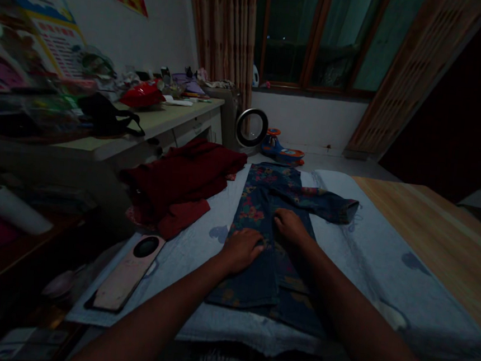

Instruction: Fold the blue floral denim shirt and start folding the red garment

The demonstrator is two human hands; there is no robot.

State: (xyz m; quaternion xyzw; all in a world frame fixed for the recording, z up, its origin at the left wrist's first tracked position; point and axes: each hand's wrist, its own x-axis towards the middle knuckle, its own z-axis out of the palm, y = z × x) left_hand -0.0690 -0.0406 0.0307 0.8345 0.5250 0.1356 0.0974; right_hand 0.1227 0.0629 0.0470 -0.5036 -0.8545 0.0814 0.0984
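Observation:
A dark blue denim jacket with a red and orange floral print lies front up on a bed with a pale blue sheet. One sleeve stretches out to the right. My left hand is on the left front panel, its fingers curled with a bit of the cloth between thumb and fingers. Just right of the middle, my right hand has its fingers bent in on the jacket's other front panel. The hidden fingertips leave the exact grip unclear. The jacket's lower hem faces me.
A dark red garment lies in a heap to the left. Nearer me is a pink phone with a round camera. A cluttered desk runs along the left wall. Bare wooden board borders the sheet on the right.

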